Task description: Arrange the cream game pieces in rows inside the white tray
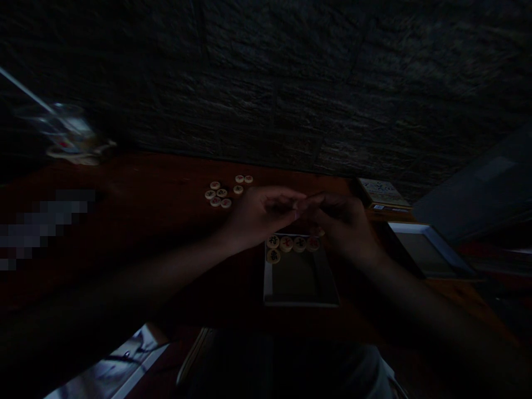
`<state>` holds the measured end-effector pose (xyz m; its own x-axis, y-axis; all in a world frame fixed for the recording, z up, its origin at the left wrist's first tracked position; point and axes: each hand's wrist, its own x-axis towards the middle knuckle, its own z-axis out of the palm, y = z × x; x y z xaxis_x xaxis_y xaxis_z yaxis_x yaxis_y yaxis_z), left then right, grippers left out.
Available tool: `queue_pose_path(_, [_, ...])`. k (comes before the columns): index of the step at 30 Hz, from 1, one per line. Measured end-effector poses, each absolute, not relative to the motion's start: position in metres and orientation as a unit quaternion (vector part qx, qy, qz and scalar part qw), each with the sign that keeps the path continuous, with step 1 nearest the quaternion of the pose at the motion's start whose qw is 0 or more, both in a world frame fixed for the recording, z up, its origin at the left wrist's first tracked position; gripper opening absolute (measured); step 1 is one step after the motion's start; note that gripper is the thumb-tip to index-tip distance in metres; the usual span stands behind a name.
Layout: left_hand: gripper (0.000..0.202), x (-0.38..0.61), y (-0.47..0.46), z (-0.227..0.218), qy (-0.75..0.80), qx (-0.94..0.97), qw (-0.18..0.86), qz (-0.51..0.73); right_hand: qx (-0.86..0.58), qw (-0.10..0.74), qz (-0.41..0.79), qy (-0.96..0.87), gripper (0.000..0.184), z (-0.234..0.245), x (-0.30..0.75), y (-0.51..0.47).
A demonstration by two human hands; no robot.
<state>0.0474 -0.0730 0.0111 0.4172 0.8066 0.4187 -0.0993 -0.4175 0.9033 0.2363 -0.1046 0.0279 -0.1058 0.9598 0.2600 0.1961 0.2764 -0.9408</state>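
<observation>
Head view: the left hand (260, 213) and right hand (341, 227) meet above a white tray (268, 277), their fingers (291, 202) curled with the tips together; it is too dark to tell whether they hold anything. Round game pieces (286, 244) line the tray's far edge, and a small cluster of pieces (220, 194) lies beyond on the wooden worktop (137, 172).

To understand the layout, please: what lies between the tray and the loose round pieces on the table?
In the head view, the left hand lies there, over the wooden table, between the tray and the loose pieces.
</observation>
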Motion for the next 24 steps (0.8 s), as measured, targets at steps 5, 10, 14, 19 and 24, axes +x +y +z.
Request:
queue_pose_path(5, [0.029,0.0472,-0.0716,0.0135,0.293,0.660,0.491,0.487,-0.454,0.486,0.399,-0.631,0.029,0.0314,0.2349,-0.1044])
queue_pose_path(10, [0.030,0.0475,-0.0749,0.0148,0.298,0.656,0.500,0.481,-0.441,0.489,0.417,-0.627,0.030,0.0292,0.2358,-0.1030])
queue_pose_path(14, [0.033,0.0479,-0.0767,0.0126,0.272,0.658,0.526,0.466,-0.444,0.493,0.433,-0.610,0.030,0.0265,0.2367,-0.1027])
queue_pose_path(19, [0.036,0.0480,-0.0755,0.0116,0.274,0.640,0.554,0.456,-0.445,0.488,0.459,-0.594,0.032,0.0250,0.2369,-0.1035])
queue_pose_path(24, [0.038,0.0477,-0.0728,0.0100,0.272,0.631,0.548,0.476,-0.436,0.496,0.476,-0.581,0.027,0.0244,0.2376,-0.1024])
